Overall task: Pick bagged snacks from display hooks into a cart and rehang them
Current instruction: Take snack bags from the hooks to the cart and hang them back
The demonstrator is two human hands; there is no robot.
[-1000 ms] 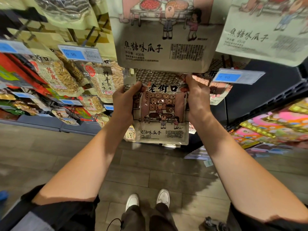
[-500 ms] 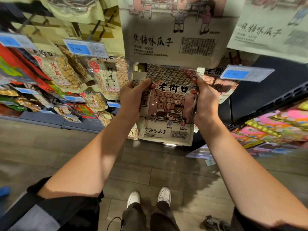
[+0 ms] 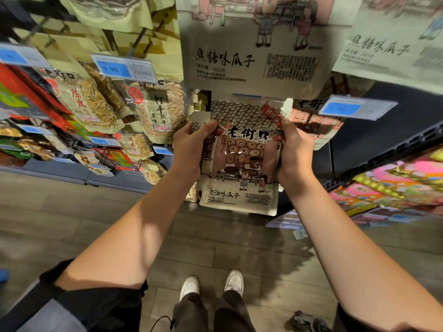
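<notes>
With my shoes (image 3: 212, 285) planted on the wood floor (image 3: 72, 224) below, I hold the bag (image 3: 239, 164) up in front of me at the rack, so I judge this is the rehang step, or possibly a pick; the cart is not in view. My left hand (image 3: 189, 149) grips the bag's left edge, thumb curled over the front near the top and the fingers hidden behind it. My right hand (image 3: 296, 152) grips the right edge the same way, thumb pressed on the print, fingers out of sight at the back. The bag hangs upright and flat between them, a pale pouch with a tiled-roof drawing across the top, a shop scene in the middle and black lettering low down. Its top edge sits tucked just under a bigger pouch (image 3: 256, 51) hanging above, so I cannot tell whether its hole is on a hook. Next I would need to find that hook by feel and keep the top level. A price tag (image 3: 357, 107) juts out to the right.
</notes>
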